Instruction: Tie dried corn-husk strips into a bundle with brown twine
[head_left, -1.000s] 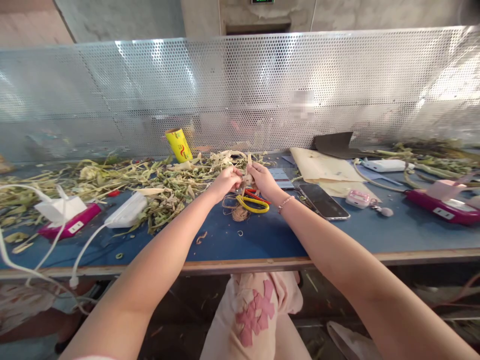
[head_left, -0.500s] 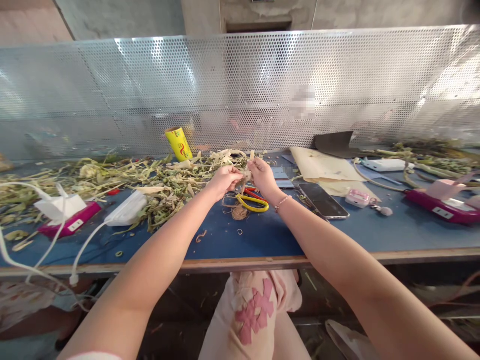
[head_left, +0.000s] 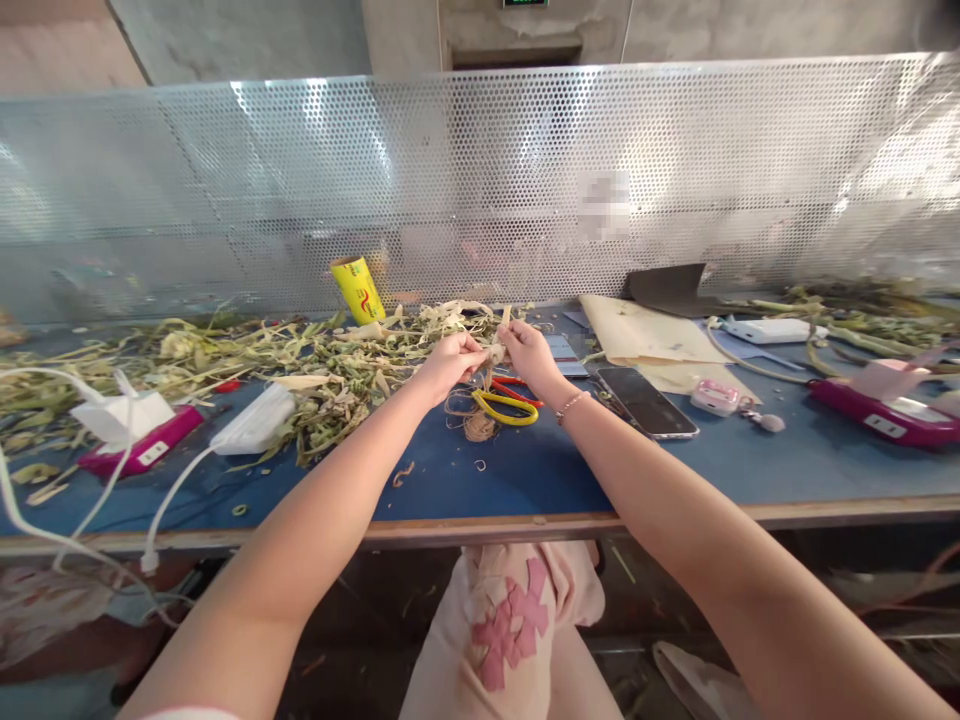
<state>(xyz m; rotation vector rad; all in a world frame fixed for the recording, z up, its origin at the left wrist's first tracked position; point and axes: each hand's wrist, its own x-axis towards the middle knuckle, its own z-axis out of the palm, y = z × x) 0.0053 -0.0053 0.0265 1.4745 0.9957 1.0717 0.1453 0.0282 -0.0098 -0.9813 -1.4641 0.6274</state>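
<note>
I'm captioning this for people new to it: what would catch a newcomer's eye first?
The left hand and right hand meet at mid-table, both pinching a pale strip. Behind and left of them a heap of plant scraps spreads over the blue table, and a yellow roll leans by the perforated metal screen.

Both arms are seen uncovered from the wrists almost to the shoulders. A thin bracelet (head_left: 571, 403) of small pinkish beads is worn at the wrist of the right hand (head_left: 529, 355); the left hand (head_left: 450, 362) and its wrist are bare. A narrow strip of pale sleeve (head_left: 187, 714) can be made out high on the left arm. Below the near edge of the table (head_left: 825, 510), the lap is covered by a pale pink garment (head_left: 487, 575) of soft, folded cloth, printed with a darker pink flower motif (head_left: 510, 625).
</note>
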